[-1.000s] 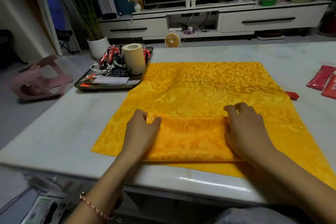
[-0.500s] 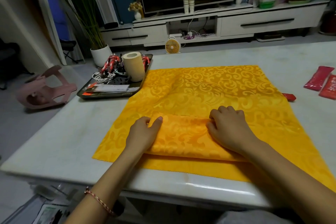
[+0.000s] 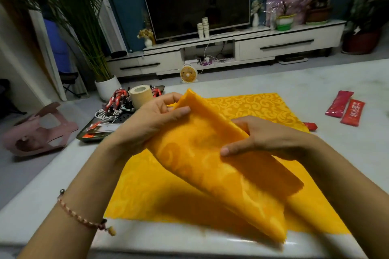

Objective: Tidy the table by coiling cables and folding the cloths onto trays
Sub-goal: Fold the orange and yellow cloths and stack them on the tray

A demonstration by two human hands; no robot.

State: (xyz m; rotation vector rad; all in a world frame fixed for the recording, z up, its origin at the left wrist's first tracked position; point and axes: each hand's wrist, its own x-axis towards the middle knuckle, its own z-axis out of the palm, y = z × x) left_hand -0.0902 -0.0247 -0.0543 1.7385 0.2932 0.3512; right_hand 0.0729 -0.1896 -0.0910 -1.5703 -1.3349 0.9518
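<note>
head view: the folded yellow cloth (image 3: 210, 153) is lifted clear of the table (image 3: 52, 185), held between both hands above a second yellow cloth (image 3: 252, 105) that lies flat. its long axis runs on a slant, from the far left corner down to the near right end, which hangs by the table edge. the left hand (image 3: 151, 120) pinches the far corner, thumb on top. the right hand (image 3: 263, 139) grips the right edge midway along, thumb pressed on the upper face. one tray (image 3: 88, 136) sits at the far left of the table, beyond the left hand and well apart from the right, so the left hand looks the nearer one to lead the cloth there. on the tray are one roll of tape (image 3: 141, 94) and coiled cables (image 3: 107, 113), too bunched to count. three red packets (image 3: 339, 104) lie to the right: two side by side, one just beside the flat cloth's edge.
</note>
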